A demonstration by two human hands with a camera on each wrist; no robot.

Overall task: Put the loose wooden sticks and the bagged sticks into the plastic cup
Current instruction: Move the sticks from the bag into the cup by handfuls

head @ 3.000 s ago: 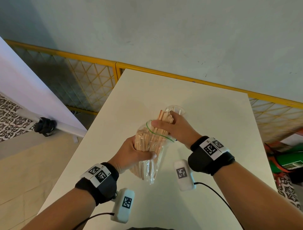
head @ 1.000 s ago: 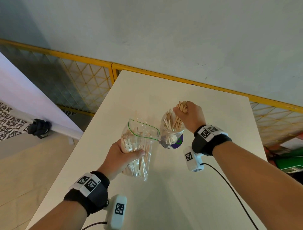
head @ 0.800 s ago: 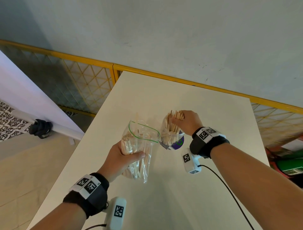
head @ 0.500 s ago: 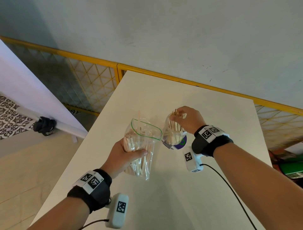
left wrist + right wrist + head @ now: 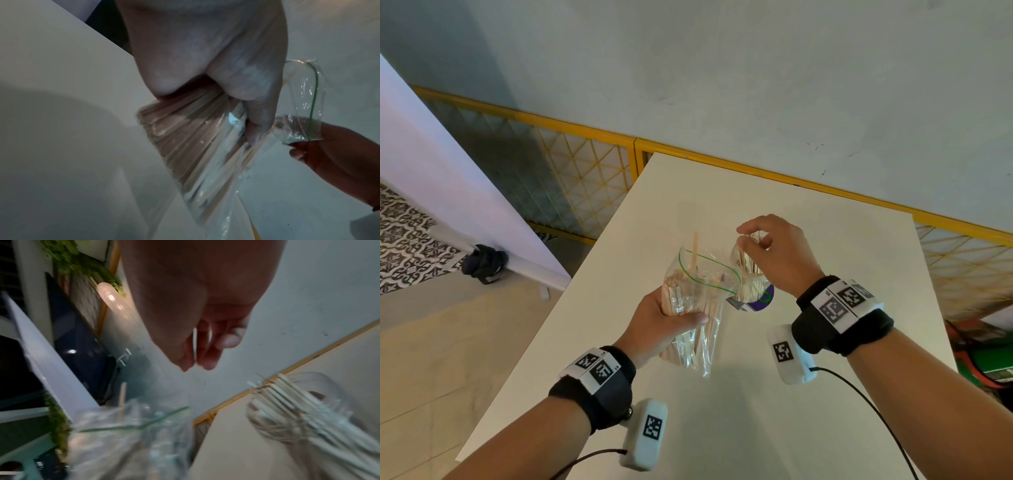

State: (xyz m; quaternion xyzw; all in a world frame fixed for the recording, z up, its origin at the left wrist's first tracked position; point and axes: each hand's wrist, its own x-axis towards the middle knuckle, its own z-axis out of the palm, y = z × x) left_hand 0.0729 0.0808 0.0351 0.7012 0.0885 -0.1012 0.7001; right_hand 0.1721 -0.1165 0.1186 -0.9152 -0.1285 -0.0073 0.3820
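My left hand [image 5: 681, 310] grips a clear zip bag [image 5: 700, 287] of wooden sticks around its middle, upright, mouth open at the top. One stick [image 5: 695, 250] pokes out of the mouth. In the left wrist view my left hand [image 5: 236, 91] squeezes the bag [image 5: 195, 138]. To its right stands the plastic cup [image 5: 755, 291] on the table, with a bunch of sticks [image 5: 748, 270] leaning inside. My right hand [image 5: 746, 236] hovers just over the cup, fingers loosely curled and holding nothing. The right wrist view shows my right hand [image 5: 195, 366] clear above the cup [image 5: 320, 378].
The white table [image 5: 825, 394] reaches a yellow lattice fence [image 5: 585, 178] along its far edge. A white panel [image 5: 448, 192] leans at the left. A green object [image 5: 993, 363] lies on the floor at the right. Cables trail from both wrist cameras.
My right hand pushed its bunch of sticks down into the cup, let go and lifted above the rim. The left hand kept hold of the bag.
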